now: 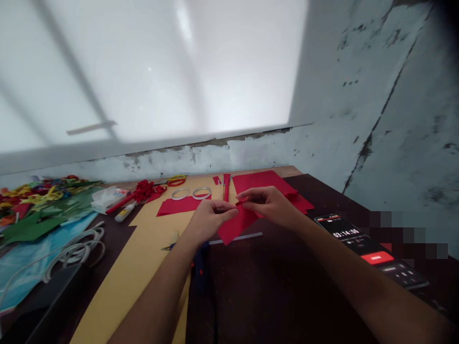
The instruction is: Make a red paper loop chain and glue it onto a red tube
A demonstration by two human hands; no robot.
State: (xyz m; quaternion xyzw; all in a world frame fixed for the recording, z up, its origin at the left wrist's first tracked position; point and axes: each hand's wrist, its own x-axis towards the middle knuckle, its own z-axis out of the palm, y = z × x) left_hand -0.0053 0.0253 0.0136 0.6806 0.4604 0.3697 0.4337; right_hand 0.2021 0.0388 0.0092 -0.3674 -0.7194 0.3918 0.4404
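Red folded piece of paper (233, 230) is hanging between both hands, its lower corner pointing down above the dark brown tabletop (265, 296) and partly covering a slim translucent stick (251, 236). Paper this thin could be tearing or creasing crookedly, as I judge it, if the two hands are pulling unevenly at its upper edge; a weak pinch on either side could be letting the fold spring open. One blue plastic glue gun (201, 272) is lying close by the left forearm (161, 282), so a sideways shift of that arm could be knocking it or dragging its black cord (215, 310); whether its nozzle is hot, I cannot tell.

On the left hand (210, 222), thumb and index finger are closing together, pinching the paper near its top edge. On the right hand (272, 204), thumb and index finger are also drawing close, gripping the gathered top edge just beside the left fingertips; its other fingers are curling loosely, and what their tips are touching is hidden.
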